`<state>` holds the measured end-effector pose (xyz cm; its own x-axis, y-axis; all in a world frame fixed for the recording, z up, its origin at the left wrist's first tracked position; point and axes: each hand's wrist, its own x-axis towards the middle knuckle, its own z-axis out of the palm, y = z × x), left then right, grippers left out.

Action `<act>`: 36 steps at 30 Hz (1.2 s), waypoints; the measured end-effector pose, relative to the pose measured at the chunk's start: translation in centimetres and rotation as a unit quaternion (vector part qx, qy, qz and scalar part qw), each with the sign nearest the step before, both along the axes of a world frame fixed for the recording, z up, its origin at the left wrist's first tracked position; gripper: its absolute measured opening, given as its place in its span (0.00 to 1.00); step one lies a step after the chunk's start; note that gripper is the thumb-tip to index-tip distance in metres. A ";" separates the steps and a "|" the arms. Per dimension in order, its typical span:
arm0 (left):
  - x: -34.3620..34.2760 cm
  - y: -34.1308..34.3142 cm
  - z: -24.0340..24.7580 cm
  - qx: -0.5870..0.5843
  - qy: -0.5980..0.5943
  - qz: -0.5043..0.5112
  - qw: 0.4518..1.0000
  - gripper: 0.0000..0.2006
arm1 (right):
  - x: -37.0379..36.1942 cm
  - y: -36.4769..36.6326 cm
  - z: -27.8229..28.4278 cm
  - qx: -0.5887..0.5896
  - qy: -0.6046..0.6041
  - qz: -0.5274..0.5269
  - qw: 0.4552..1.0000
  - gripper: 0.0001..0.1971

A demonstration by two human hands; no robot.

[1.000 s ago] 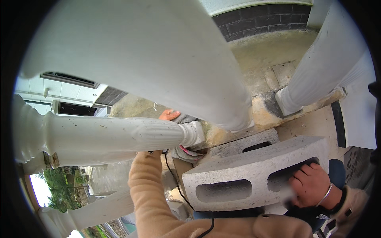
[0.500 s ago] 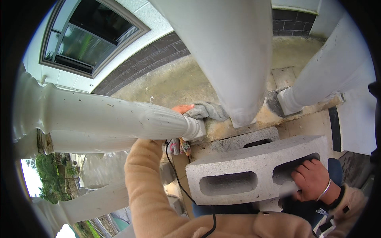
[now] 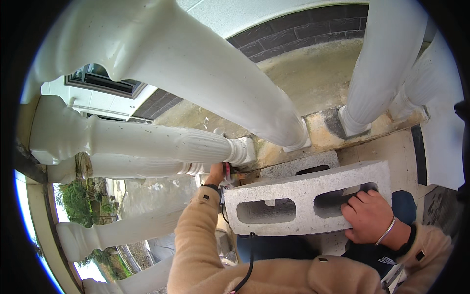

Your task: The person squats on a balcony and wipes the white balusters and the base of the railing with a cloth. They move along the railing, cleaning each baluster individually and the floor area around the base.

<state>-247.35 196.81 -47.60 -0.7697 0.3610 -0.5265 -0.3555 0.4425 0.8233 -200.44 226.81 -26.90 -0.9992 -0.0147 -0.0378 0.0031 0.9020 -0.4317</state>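
Note:
My right hand [image 3: 368,215] grips a grey concrete block [image 3: 303,188] at its right end, with the fingers curled over the edge of the right-hand hollow. The block lies across in front of me, its two long openings facing me. At the left, my left hand [image 3: 214,175] reaches to the foot of a white fluted baluster [image 3: 171,142]. Its fingers are hidden there, so what they hold cannot be seen. A pinkish-red patterned cloth [image 3: 226,171] shows right beside that hand. Behind the baluster's lower end a small bit of grey cloth [image 3: 219,131] shows.
More white balusters [image 3: 230,83] stand along a stained stone ledge [image 3: 325,134], with others [image 3: 374,73] to the right. Another rough concrete block [image 3: 298,164] sits behind the gripped one. A black cable [image 3: 250,264] hangs from my front. Beyond are a dark brick wall base [image 3: 298,32] and a window.
My left hand has drawn back from the grey cloth on the ledge to the near side of the baluster. My view has shifted; the right hand stays on the block.

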 end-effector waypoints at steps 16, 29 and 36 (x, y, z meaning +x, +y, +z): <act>12.2 7.2 25.8 -0.061 0.277 -0.229 0.931 0.18 | 1.3 0.2 -1.5 -0.023 0.076 -0.007 0.997 0.22; 1.9 17.4 9.0 -0.350 0.624 -0.567 0.408 0.16 | 1.6 0.6 -2.1 -0.049 0.083 0.010 0.995 0.21; 4.6 16.8 7.0 -0.408 0.479 -0.688 0.361 0.16 | 1.8 0.7 -2.0 -0.043 0.119 -0.001 0.992 0.12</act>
